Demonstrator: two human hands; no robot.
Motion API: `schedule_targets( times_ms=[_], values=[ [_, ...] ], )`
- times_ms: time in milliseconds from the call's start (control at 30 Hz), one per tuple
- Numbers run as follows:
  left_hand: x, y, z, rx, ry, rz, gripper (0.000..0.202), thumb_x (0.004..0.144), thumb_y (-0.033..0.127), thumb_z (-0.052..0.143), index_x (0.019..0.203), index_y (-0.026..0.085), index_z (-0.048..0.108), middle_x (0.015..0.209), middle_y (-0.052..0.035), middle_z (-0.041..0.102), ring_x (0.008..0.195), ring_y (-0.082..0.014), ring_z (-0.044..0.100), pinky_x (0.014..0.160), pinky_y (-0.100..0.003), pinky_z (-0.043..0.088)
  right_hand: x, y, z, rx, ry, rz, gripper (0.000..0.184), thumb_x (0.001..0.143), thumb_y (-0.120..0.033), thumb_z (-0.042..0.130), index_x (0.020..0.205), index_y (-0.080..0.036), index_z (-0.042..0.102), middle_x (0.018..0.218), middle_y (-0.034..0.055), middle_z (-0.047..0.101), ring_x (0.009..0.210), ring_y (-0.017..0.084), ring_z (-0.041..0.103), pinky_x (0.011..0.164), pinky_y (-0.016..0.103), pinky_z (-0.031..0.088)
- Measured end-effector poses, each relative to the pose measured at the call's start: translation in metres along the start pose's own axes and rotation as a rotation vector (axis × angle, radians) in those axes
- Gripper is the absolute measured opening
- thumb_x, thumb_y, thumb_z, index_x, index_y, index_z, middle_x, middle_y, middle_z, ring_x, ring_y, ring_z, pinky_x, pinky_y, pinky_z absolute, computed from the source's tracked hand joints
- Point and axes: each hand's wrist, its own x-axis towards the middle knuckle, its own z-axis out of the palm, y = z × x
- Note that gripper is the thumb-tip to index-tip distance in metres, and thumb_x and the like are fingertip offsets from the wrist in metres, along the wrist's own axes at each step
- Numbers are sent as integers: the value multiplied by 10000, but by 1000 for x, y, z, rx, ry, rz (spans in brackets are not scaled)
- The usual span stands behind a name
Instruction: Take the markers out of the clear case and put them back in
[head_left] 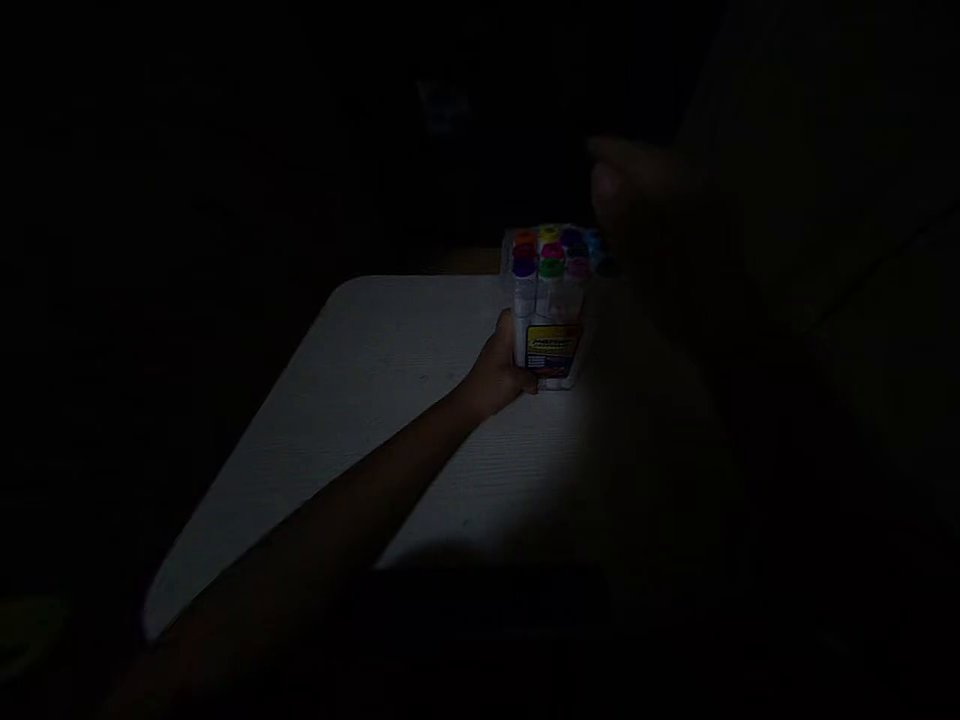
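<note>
The scene is very dark. My left hand [501, 368] reaches across a pale table [390, 400] and grips the side of a clear plastic box of markers [551, 300]. The box stands upright, with coloured caps in orange, yellow, purple, pink and green showing at its top and a printed label on its front. My right hand [637, 200] is a dim blurred shape just above and to the right of the box's top, close to the caps. Whether its fingers are apart or closed is lost in the dark.
The pale table has a rounded far left corner, and its left edge runs diagonally toward me. A dark shadowed area covers the table's right part and near edge. Everything around the table is black.
</note>
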Motion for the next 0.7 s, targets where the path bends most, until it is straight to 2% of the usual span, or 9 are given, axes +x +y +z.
schedule_targets(
  times_ms=[67, 133, 200, 267, 467, 600, 700],
  values=[
    [0, -1, -1, -10, -20, 34, 703, 440, 58, 656, 1106, 213, 495, 1098, -36, 627, 1117, -328, 602, 803, -391, 518, 0, -10, 9, -71, 20, 23, 334, 1015, -408, 501, 1260, -276, 686, 1409, 66, 636, 1367, 298, 539, 1171, 476, 417],
    [1, -2, -1, -20, -44, 66, 683, 458, 60, 657, 1102, 218, 494, 1072, -33, 637, 1061, -312, 624, 771, -389, 526, -1, -19, 17, -108, 8, 52, 361, 1001, -424, 511, 1218, -221, 717, 1324, 107, 682, 1298, 336, 590, 1137, 512, 439],
    [1, -4, -1, -21, -57, 76, 675, 471, 67, 661, 1104, 224, 491, 1041, -34, 645, 1014, -306, 641, 733, -385, 532, -3, -22, 21, -109, 16, 66, 356, 1003, -416, 495, 1139, -205, 747, 1193, 113, 728, 1178, 327, 651, 1096, 504, 468],
    [1, -5, -1, -8, -57, 67, 680, 474, 80, 666, 1114, 224, 489, 1026, -40, 650, 987, -307, 649, 718, -391, 536, -4, -21, 23, -113, 22, 59, 362, 1009, -401, 474, 1107, -198, 757, 1119, 110, 743, 1086, 309, 679, 1063, 489, 489],
    [-2, -4, 0, 148, 38, 119, 721, 482, 127, 660, 1179, 238, 513, 1054, -41, 665, 945, -290, 654, 720, -404, 548, -5, -10, 21, -26, 46, -21, 347, 1016, -378, 447, 1102, -238, 753, 1072, 76, 744, 1063, 275, 692, 1074, 477, 498],
    [1, -4, -2, 248, 123, 222, 780, 525, 175, 668, 1283, 254, 504, 1125, -45, 667, 1013, -290, 654, 818, -424, 561, -6, -4, 24, 25, 145, -60, 381, 1006, -353, 423, 1105, -206, 761, 1142, 81, 752, 1121, 274, 697, 1074, 459, 513],
    [2, -2, -9, 322, 168, 326, 792, 550, 221, 694, 1321, 250, 513, 1198, -55, 660, 1125, -302, 632, 942, -438, 539, -9, 11, 28, 149, 235, -6, 360, 1000, -383, 426, 1091, -269, 755, 1183, 24, 759, 1159, 238, 692, 1063, 420, 529]
  ],
)
